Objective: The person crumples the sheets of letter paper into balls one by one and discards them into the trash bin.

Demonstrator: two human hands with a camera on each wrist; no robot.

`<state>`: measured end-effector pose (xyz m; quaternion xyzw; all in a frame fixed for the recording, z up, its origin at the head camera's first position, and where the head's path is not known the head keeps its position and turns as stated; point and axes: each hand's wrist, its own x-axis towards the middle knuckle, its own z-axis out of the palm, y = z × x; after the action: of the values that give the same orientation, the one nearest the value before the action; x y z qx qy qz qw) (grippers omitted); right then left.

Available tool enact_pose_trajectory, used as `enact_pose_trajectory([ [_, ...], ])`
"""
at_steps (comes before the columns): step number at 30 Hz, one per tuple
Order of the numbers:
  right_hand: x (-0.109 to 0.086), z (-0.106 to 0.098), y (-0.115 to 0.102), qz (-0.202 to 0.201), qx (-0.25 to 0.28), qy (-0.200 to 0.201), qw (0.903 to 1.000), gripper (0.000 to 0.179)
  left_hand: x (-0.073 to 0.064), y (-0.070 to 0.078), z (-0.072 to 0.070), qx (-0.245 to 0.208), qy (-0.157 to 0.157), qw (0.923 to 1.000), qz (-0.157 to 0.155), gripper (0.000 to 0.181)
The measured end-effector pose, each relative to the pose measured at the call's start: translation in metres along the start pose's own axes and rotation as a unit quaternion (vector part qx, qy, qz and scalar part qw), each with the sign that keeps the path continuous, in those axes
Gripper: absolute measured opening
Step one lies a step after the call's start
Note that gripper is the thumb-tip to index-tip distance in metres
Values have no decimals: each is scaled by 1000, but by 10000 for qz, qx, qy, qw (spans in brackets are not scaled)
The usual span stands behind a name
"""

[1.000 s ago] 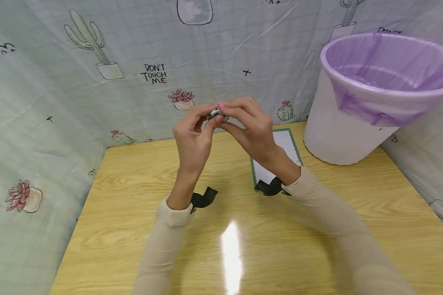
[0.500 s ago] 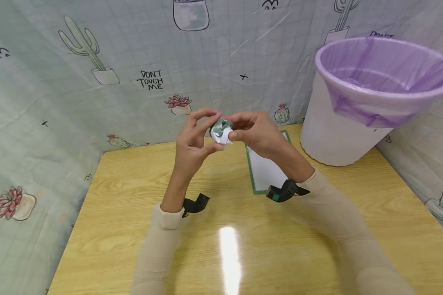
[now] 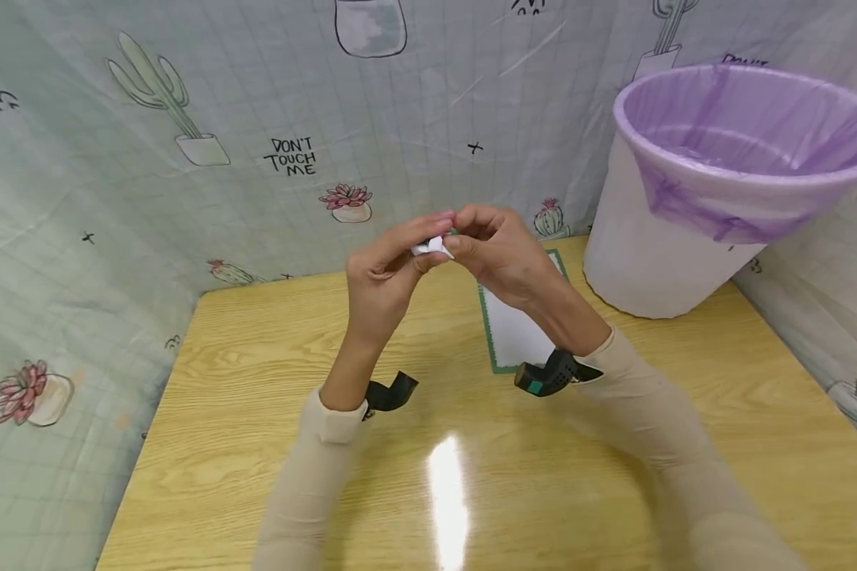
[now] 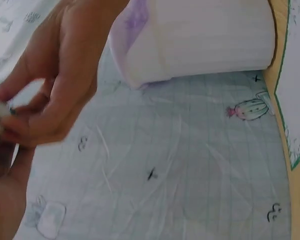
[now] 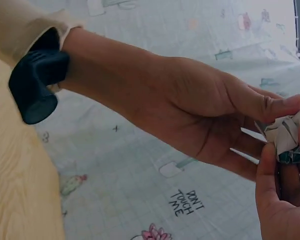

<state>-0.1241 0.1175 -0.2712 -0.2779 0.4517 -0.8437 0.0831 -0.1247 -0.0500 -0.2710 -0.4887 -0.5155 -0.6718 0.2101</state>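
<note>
A crumpled ball of white paper with green patches (image 3: 434,245) is held up above the far part of the table, between both hands. My left hand (image 3: 381,287) grips it from the left, fingers over the top and thumb underneath. From the other side my right hand (image 3: 505,258) pinches it with thumb and bent fingers. Much of the ball is covered by the fingers in the head view. The right wrist view shows its creased white paper (image 5: 286,134) and a green part below, between the thumb of the left hand and the fingers of the right.
A flat white sheet with a green border (image 3: 517,333) lies on the wooden table (image 3: 243,357), partly under the right forearm. At the back right stands a white bin (image 3: 643,246) lined with a purple bag (image 3: 714,202). A cactus-print curtain (image 3: 221,206) hangs behind.
Half a second ago the ball showed more of its white and green surface; the fingers now close over it. The hands have turned it and drawn closer together around it.
</note>
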Motion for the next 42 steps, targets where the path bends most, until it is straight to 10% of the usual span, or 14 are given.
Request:
enact_pose_trajectory([
  [4,-2,3,2,311,224,84,9992,17,4,3,-8,827,-465,9945,452,43],
  [10,-4,4,6,1105,1464,357,9824,33,4,7,-14,2915,-918,9367,1708,55],
  [15,-6,5,10,1145,1600,582,9787,31,-3,9,-8,3484,-833,9189,1654,46],
  [20,-8,11,11,1045,1455,919,9795,27,-5,8,-3,3451,-471,9262,1445,39],
  [24,-4,17,5,387,915,1306,9864,19,5,-6,4,2763,211,9526,1253,31],
  [27,-1,17,-1,-176,-788,1505,9853,18,10,-13,0,1682,499,9826,608,30],
  [29,-2,14,-4,-731,-2561,1380,9539,15,8,-11,-8,1007,549,9933,-107,33],
  [34,-5,6,-12,-2677,-5799,173,7692,47,-3,4,-23,-283,193,9807,-1927,40],
  [36,-7,6,-15,-3065,-6222,-494,7187,62,-6,9,-24,-539,-18,9724,-2269,38],
  [39,-10,9,-18,-3196,-6529,-1024,6790,67,-7,15,-24,-663,11,9668,-2469,33],
  [42,-13,14,-17,-3308,-6535,-969,6739,62,-8,20,-22,-594,307,9668,-2466,31],
])
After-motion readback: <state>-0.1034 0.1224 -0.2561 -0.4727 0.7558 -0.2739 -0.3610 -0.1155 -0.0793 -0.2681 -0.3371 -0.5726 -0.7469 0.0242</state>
